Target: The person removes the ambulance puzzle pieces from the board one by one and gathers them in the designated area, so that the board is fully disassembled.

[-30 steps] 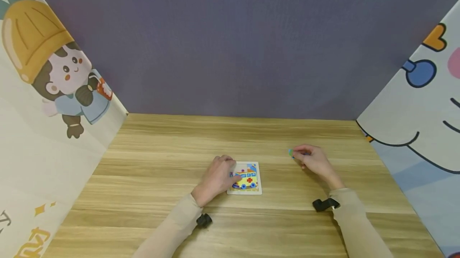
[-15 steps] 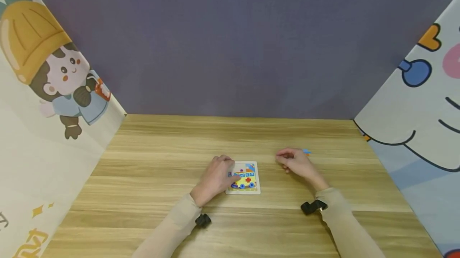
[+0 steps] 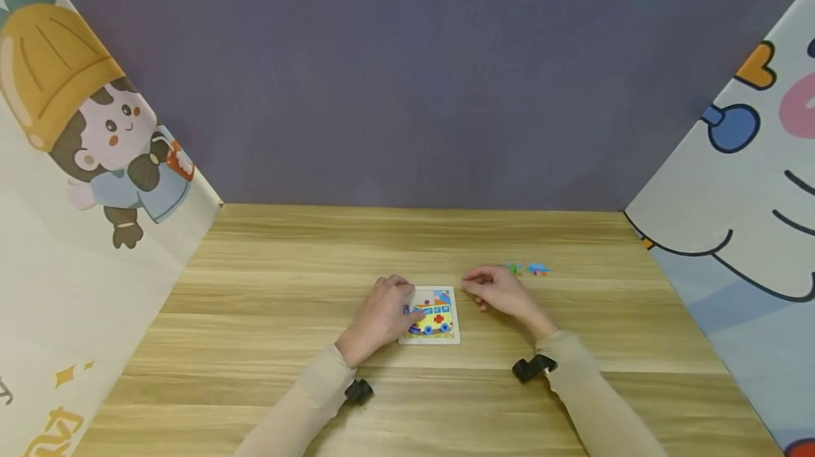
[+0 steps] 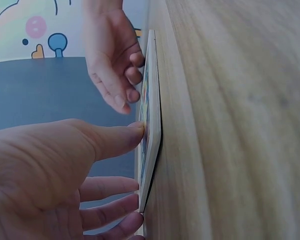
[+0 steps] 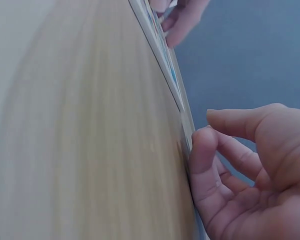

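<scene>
While the thumb of the left hand is rested on the face of the puzzle board, its fingers are spread apart against the board's far left part. The right hand is held just beyond the right edge, its thumb slightly apart from the bent forefinger, nothing being seen between. Pale ground is exposed above the printed van. Farther out, a green piece and a blue piece are laid on the table. If the left thumb's press were weakened, the board could be shifted by a nudge from the right; if that thumb were dragged, the picture could be unsettled.
</scene>
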A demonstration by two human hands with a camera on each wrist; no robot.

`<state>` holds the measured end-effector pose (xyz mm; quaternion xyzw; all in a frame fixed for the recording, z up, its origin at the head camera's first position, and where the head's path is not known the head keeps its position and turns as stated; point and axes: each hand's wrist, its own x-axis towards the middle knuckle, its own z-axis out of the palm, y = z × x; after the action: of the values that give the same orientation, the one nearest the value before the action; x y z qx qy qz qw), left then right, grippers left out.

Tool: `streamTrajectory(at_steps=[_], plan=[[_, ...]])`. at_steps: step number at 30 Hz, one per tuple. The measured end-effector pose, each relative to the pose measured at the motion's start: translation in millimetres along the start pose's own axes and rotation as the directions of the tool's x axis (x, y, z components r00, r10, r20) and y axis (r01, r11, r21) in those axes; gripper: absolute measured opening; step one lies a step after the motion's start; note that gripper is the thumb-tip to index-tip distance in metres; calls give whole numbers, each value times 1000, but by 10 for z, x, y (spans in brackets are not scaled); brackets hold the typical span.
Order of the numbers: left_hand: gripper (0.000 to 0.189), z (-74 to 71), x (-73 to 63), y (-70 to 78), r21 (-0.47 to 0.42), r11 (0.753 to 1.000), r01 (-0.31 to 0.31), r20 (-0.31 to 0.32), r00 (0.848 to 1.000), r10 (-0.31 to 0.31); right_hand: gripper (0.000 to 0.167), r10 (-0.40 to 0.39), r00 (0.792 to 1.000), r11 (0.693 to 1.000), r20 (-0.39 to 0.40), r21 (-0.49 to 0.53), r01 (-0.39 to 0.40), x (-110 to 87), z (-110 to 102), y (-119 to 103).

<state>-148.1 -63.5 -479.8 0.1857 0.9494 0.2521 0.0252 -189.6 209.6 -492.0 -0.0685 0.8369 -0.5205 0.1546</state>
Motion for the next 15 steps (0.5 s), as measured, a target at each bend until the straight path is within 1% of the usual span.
streamTrajectory(at_steps=[4,6,9,12,15], plan=[[54,-8,3,4,11,1000,9,12,1000,-9,35,-3,1000,1000,10,-3,3,28,109,-64],[55,-11,6,5,13,1000,14,18,1000,-14,33,-11,1000,1000,12,-25,11,43,158,-89],[55,-15,11,5,18,1000,15,22,1000,-16,27,-50,999,994,3,-99,50,70,227,-125],[54,-15,10,1,23,1000,8,20,1000,-9,22,-98,995,975,-9,-199,94,96,276,-157],[53,-18,6,2,17,1000,5,21,1000,-6,18,-105,994,960,-25,-264,95,117,315,-191]])
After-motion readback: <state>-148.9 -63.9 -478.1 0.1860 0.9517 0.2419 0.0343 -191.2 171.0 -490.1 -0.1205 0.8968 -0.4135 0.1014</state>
